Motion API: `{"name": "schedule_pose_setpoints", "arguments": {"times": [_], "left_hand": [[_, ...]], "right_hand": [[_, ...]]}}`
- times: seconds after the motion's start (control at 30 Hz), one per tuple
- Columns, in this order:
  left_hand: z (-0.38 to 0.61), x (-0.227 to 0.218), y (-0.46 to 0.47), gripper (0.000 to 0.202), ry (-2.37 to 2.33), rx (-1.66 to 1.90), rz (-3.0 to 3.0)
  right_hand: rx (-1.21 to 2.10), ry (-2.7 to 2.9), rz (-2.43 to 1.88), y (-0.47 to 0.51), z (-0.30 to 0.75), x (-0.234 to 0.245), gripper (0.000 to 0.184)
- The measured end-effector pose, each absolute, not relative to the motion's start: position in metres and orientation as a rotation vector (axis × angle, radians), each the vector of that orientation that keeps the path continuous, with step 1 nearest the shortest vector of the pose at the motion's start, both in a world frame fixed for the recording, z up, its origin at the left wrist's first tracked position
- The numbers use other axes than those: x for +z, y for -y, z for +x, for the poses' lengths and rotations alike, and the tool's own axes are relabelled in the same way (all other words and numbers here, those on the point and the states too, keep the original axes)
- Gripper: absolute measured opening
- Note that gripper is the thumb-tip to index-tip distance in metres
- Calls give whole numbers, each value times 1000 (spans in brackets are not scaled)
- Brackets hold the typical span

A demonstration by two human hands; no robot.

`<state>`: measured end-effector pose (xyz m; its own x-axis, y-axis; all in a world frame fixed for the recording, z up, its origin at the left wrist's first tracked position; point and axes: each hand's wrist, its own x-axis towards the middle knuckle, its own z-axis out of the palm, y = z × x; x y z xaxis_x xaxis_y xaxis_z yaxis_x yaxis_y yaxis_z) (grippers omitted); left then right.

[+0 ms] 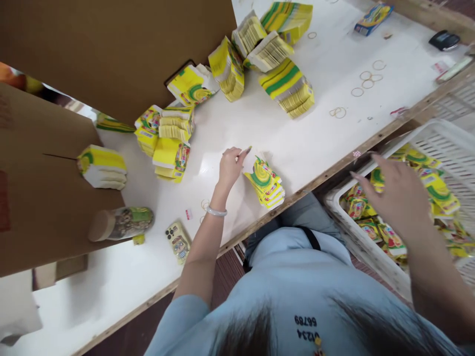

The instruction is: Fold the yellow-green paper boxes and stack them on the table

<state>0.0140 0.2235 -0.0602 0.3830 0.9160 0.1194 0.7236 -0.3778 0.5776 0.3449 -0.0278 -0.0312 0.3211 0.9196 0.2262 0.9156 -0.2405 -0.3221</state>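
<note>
the single camera rides on the person's head, looking forward and steeply down, close above the white table [326, 123]. it is rolled, so the table's wooden edge [371, 141] runs slantwise across the view. the person's hair [260, 336] and blue shirt [297, 257] fill the bottom, below the fingers of the left hand [230, 169]. the right hand [399, 198] sits nearest the lens, blurred, its fingers over the white basket [438, 129].
</note>
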Motion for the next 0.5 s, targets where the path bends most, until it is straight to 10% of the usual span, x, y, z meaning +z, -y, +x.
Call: {"name": "schedule_pose_setpoints", "arguments": {"times": [0.5], "left_hand": [[21, 19, -111, 47, -1201, 1153, 1899]], "right_hand": [[367, 1566, -1300, -76, 174, -34, 34]]}}
